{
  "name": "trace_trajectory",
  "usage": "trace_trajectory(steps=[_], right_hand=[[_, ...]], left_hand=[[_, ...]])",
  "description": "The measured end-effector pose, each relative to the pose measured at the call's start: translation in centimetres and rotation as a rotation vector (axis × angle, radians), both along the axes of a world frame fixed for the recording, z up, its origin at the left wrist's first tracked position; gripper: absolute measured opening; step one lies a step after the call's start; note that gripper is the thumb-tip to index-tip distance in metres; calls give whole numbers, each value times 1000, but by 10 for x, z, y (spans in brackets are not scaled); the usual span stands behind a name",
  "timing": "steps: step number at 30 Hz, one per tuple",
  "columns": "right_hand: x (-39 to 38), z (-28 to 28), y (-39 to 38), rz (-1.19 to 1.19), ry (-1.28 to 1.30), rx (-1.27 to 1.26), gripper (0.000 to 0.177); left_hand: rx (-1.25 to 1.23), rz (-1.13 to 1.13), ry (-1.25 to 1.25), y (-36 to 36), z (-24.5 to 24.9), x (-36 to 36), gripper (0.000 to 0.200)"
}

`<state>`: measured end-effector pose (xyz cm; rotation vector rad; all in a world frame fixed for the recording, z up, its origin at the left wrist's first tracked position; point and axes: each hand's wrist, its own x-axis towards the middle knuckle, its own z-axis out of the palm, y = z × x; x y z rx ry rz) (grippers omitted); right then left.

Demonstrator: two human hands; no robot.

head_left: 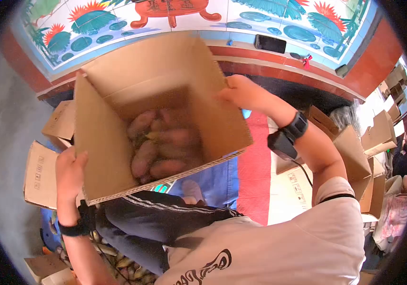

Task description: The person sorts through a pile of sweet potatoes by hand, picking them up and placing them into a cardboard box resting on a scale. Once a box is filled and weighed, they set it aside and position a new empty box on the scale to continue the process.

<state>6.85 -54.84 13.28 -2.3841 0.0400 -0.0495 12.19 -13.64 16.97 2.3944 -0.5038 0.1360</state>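
An open cardboard box [104, 128] is tilted toward me in the middle of the head view. Several reddish sweet potatoes [168, 168] lie together at its bottom, slightly blurred. My left hand [71, 170] grips the near left edge of the box, thumb over the rim. On the opposite side, my right hand [246, 96] is closed around the right wall's upper edge. Some fingertips of both hands are hidden behind the cardboard.
A tiled ledge [241, 54] carries a dark phone [270, 44]. More cardboard boxes stand at left [39, 173] and right [355, 149]. A pile of root vegetables [125, 263] lies at lower left. A red mat [253, 175] covers part of the floor. A person [396, 209] is at far right.
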Motion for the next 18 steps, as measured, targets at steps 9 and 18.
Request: trace_trajectory(steps=[9, 18], right_hand=[[-86, -5, -101, -195, 74, -85, 25], [-172, -51, -160, -283, 474, -588, 23]], left_hand=[[205, -193, 163, -112, -56, -14, 31], [241, -921, 858, -193, -117, -42, 24]])
